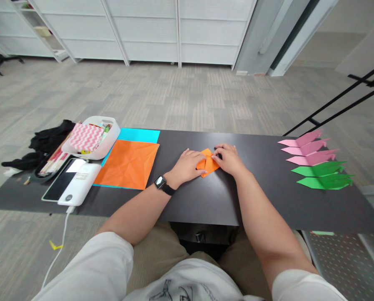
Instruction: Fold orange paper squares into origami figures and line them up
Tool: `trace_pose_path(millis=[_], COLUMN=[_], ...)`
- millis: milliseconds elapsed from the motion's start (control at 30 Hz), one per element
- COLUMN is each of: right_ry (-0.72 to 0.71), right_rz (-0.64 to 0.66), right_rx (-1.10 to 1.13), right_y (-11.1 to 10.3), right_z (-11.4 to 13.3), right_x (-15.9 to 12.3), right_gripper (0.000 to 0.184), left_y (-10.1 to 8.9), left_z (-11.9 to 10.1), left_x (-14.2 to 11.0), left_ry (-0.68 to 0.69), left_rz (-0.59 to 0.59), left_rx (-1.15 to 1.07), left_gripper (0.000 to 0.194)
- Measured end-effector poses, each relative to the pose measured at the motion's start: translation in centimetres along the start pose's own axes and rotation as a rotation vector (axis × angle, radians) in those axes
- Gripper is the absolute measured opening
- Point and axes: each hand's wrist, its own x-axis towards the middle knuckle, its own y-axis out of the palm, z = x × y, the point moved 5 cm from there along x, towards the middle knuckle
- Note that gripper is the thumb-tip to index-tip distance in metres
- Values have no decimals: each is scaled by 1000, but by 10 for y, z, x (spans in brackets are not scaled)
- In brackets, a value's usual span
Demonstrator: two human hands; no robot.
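A small folded orange paper [208, 164] lies on the dark table [205, 196] between my two hands. My left hand [187, 164] rests on its left side, fingers curled down and pressing on the paper; a black watch sits on that wrist. My right hand [228, 158] presses the paper's right edge with its fingertips together. Both hands lie flat against the tabletop on the paper.
A large orange sheet [128, 164] lies over a cyan sheet [139, 135] at left. Beside them are a white tray [91, 137] of patterned papers, a phone [61, 180], a white power bank [79, 184] and black cloth [45, 140]. Folded pink pieces [306, 148] and green pieces [323, 175] lie at right.
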Motion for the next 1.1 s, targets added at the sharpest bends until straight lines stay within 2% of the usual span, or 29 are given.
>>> trace_pose_path(millis=[100, 300, 600, 800, 933, 1033, 1100], right_ry=[3, 5, 12, 68, 116, 187, 185], right_rz=[-13, -59, -110, -175, -199, -278, -330], right_rx=[-13, -22, -27, -64, -60, -41, -16], right_y=[3, 8, 14, 12, 11, 6, 2], right_z=[3, 9, 11, 1, -9, -18, -19], right_x=[1, 4, 10, 12, 15, 16, 15], right_gripper=[7, 8, 10, 22, 25, 24, 26], left_y=[-1, 0, 0, 3, 4, 4, 5], left_z=[-1, 0, -2, 0, 2, 3, 5], left_x=[-1, -3, -1, 4, 4, 4, 4], left_ry=[-4, -42, 20, 13, -5, -15, -23], left_rz=[0, 10, -33, 36, 39, 33, 30], left_rx=[34, 100, 150, 81, 74, 69, 62], left_gripper=[47, 32, 29, 31, 33, 33, 34])
